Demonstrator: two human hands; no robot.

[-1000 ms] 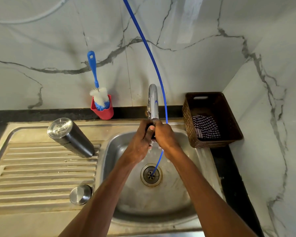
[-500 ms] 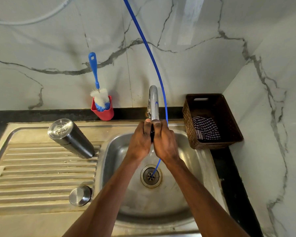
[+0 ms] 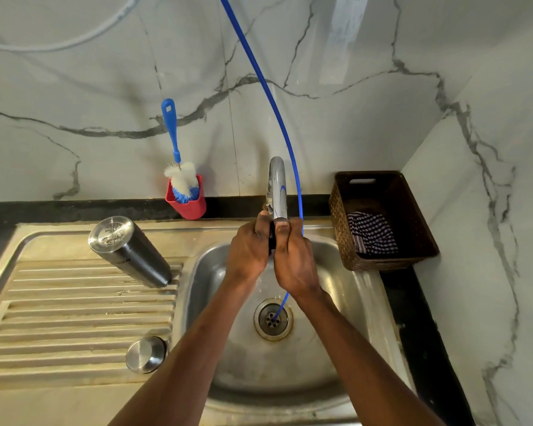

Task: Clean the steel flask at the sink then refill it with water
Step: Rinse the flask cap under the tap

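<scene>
**Both hands on a small dark part under the tap**

Left hand (image 3: 248, 250) and right hand (image 3: 293, 259) pinch a dark piece (image 3: 271, 238) beneath the spout (image 3: 278, 192). The steel flask (image 3: 130, 252) stands inverted on the drainboard (image 3: 59, 309) near the basin's left rim, its cap (image 3: 145, 355) toward the front edge.

I count one flask (image 3: 130, 252), one cap (image 3: 146, 354), one brush (image 3: 179, 167), one red cup (image 3: 186, 201), one tap (image 3: 278, 187), one basket (image 3: 382, 219), one checked cloth (image 3: 371, 232), my two hands.

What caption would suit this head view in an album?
Both hands, left hand and right hand, meet under the tap; steel flask stands on the drainboard.
</scene>
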